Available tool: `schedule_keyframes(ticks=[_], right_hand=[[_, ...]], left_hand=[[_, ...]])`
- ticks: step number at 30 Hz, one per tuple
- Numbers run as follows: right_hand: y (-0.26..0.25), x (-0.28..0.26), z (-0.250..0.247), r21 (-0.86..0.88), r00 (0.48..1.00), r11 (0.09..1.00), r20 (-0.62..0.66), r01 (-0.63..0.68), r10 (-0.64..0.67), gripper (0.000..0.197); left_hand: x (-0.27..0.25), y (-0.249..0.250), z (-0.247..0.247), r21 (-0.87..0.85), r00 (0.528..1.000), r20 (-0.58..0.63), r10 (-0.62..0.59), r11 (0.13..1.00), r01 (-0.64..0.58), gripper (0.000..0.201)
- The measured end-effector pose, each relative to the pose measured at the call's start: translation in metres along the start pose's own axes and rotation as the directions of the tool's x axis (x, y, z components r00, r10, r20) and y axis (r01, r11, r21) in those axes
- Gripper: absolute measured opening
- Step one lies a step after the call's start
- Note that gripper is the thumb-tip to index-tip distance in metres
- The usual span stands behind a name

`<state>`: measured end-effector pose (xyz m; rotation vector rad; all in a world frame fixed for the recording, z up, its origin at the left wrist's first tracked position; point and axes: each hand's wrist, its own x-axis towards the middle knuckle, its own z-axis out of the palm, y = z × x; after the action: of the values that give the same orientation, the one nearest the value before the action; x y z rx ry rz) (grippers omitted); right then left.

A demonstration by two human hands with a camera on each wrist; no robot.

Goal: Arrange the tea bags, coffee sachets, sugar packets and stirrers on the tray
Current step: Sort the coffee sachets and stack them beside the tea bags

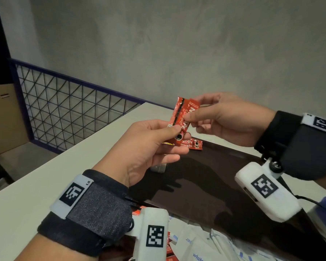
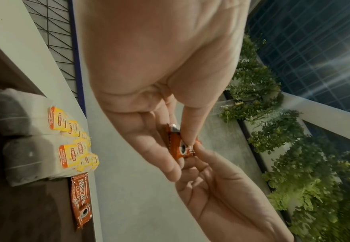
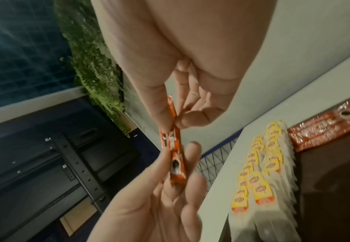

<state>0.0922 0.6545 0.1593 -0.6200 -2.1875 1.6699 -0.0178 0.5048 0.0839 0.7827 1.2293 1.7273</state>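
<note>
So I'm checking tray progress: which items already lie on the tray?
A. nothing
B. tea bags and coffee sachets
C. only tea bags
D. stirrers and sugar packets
B: yellow-tagged tea bags and red coffee sachets lie at the edge of the dark tray.

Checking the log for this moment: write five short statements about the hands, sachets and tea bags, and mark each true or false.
1. Both the left hand and right hand pinch the red coffee sachets. True.
2. The tea bags lie in rows on the dark tray. True.
3. The held sachets rest flat on the tray. False: they are held up above it.
4. The tea bag tags are blue. False: they are yellow and orange.
5. More coffee sachets lie at the tray's far edge. True.
</note>
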Motion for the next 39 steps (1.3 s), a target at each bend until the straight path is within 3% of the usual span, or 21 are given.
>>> schedule_keyframes(ticks=[2,4,8,10,11,13,15,16,20,23,33,39], right_hand=[[0.007,0.001,0.008,-0.028,0.993,0.997,0.093,-0.076,0.078,0.039],[0.009,0.006,0.008,-0.040,0.990,0.994,0.098,-0.101,0.105,0.033],[0.008,0.031,-0.017,-0.062,0.993,0.997,-0.106,-0.055,0.048,0.006],[0.018,0.046,-0.030,-0.297,0.985,0.952,-0.169,-0.081,0.031,0.010],[0.027,0.053,-0.034,-0.467,0.987,0.877,-0.157,-0.116,0.048,0.010],[0.048,0.065,-0.039,-0.764,0.984,0.626,-0.065,-0.158,0.168,0.010],[0.069,0.074,-0.041,-0.903,0.964,0.411,-0.015,-0.127,0.264,0.019],[0.077,0.078,-0.040,-0.923,0.967,0.369,-0.013,-0.109,0.253,0.023],[0.095,0.088,-0.037,-0.941,0.994,0.325,-0.073,-0.097,0.085,0.016],[0.105,0.091,-0.039,-0.952,0.995,0.289,-0.099,-0.104,0.033,0.013],[0.119,0.093,-0.043,-0.925,0.986,0.343,-0.168,-0.163,0.013,0.023],[0.121,0.095,-0.047,-0.916,0.985,0.371,-0.171,-0.152,-0.020,0.018]], left_hand=[[0.001,0.000,-0.002,-0.026,1.000,-0.027,-0.003,1.000,0.002,0.017],[0.002,0.000,-0.004,-0.033,0.999,-0.035,-0.014,0.999,0.013,0.017],[0.005,0.001,-0.008,-0.073,0.996,-0.090,-0.014,0.997,0.008,0.014],[0.006,0.002,-0.011,-0.097,0.992,-0.123,-0.005,0.995,-0.007,0.011],[0.006,0.002,-0.012,-0.101,0.991,-0.136,-0.001,0.995,-0.013,0.011],[0.007,0.002,-0.013,-0.101,0.988,-0.154,0.004,0.995,-0.020,0.011],[0.007,0.003,-0.013,-0.097,0.986,-0.165,0.008,0.995,-0.024,0.012],[0.007,0.003,-0.013,-0.096,0.985,-0.170,0.009,0.995,-0.025,0.012],[0.007,0.001,-0.013,-0.085,0.980,-0.197,0.008,0.996,-0.026,0.013],[0.007,0.001,-0.010,-0.076,0.978,-0.207,0.004,0.997,-0.020,0.016],[0.008,0.000,-0.010,-0.053,0.971,-0.237,0.006,0.998,-0.019,0.012],[0.010,-0.002,-0.010,-0.049,0.969,-0.248,0.006,0.999,-0.018,0.012]])
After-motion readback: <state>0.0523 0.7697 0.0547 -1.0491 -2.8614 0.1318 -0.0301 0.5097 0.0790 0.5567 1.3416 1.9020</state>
